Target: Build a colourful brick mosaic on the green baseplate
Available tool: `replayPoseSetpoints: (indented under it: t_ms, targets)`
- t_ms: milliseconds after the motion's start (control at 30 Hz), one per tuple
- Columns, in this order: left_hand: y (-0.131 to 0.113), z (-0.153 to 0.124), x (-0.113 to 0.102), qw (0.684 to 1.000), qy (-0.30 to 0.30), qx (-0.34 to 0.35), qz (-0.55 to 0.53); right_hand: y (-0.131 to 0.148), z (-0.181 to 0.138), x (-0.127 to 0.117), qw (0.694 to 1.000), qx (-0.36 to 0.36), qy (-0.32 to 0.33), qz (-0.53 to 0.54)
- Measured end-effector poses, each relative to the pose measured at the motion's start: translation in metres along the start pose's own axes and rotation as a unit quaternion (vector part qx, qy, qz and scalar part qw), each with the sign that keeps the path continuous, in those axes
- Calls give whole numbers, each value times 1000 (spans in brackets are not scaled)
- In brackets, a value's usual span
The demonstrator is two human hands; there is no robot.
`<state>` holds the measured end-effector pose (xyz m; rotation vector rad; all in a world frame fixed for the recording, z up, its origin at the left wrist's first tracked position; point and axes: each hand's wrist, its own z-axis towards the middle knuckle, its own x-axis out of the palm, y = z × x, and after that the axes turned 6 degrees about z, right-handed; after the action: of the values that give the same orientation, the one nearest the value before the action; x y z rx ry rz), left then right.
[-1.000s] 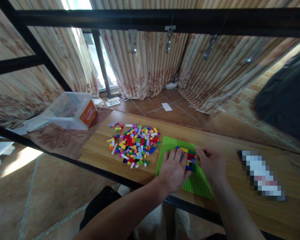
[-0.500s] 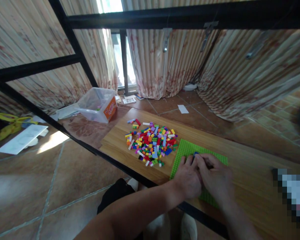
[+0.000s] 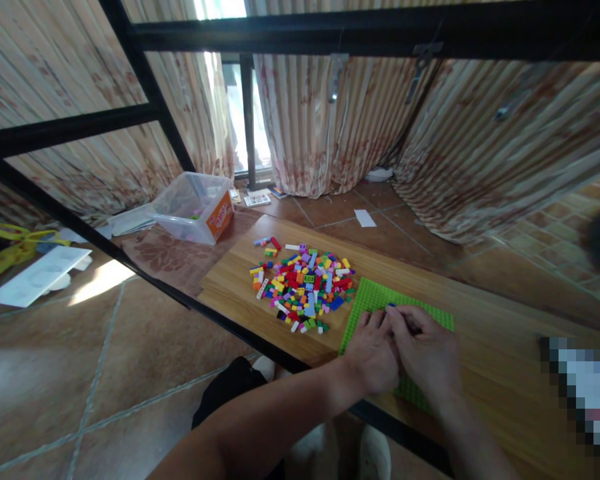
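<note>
My right hand (image 3: 429,343) is closed over the green studded baseplate (image 3: 366,293), thumb and fingers pinched at a small blue brick (image 3: 391,305). Only a sliver of that brick shows at the fingertips. Pressed up against it is my left hand (image 3: 373,350), its fingers curled down over the plate's left part. Whatever lies beneath the left fingers is hidden, as is the middle of the plate. To the left, close to the plate, spreads a pile of mixed coloured toy bricks (image 3: 305,283).
The wooden tabletop (image 3: 240,267) has a black metal frame (image 3: 280,357) along its near edge, with dark bars crossing above. A clear plastic bin (image 3: 180,207) stands on the floor behind left. A pixelated device (image 3: 587,393) lies at the right.
Both hands stay together over the baseplate, with only a slight shift of the fingers. Less of the blue brick shows now. The view has moved very slightly.
</note>
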<state>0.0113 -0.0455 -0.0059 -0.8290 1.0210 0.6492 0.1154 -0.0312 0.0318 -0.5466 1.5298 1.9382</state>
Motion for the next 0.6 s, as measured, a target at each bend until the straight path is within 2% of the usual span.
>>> replayPoseSetpoints:
  t_ms: [600]
  targets:
    - [-1,1,-5,1000,-9,0,18,-1,1,0,1000,1,6,14]
